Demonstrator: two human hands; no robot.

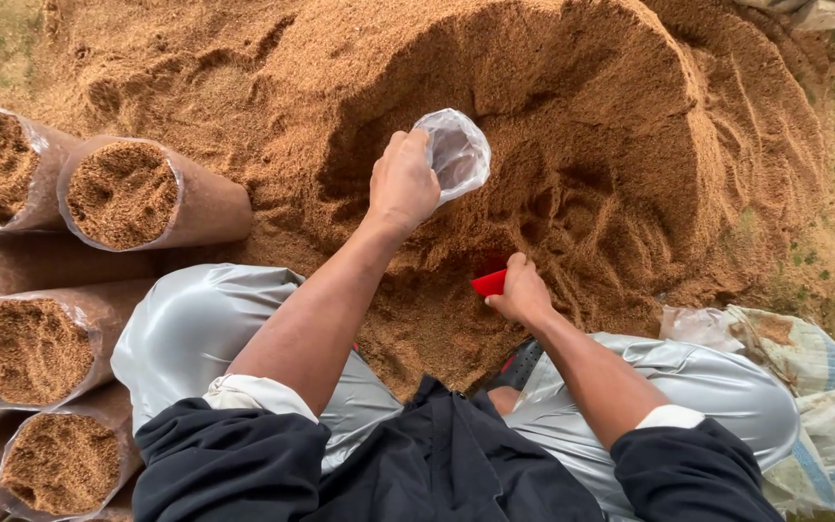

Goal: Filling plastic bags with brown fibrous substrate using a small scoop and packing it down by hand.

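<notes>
1. Head view: left hand pinches the rim of a clear plastic bag, held open against the sawdust pile.
2. Right hand is closed on a red scoop, just below the bag.
3. The bag looks thin, limp and light; best held at the rim.

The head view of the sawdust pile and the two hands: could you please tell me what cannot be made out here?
- Red scoop: only a corner shows; the right hand covers the rest.
- Clear plastic bag: its lower part is hidden behind the left hand, so whether it holds anything cannot be told.
- Filled bags stacked at left: the row is cut off by the left and bottom edges.
- Woven sacks: cut off by the right edge.
</notes>
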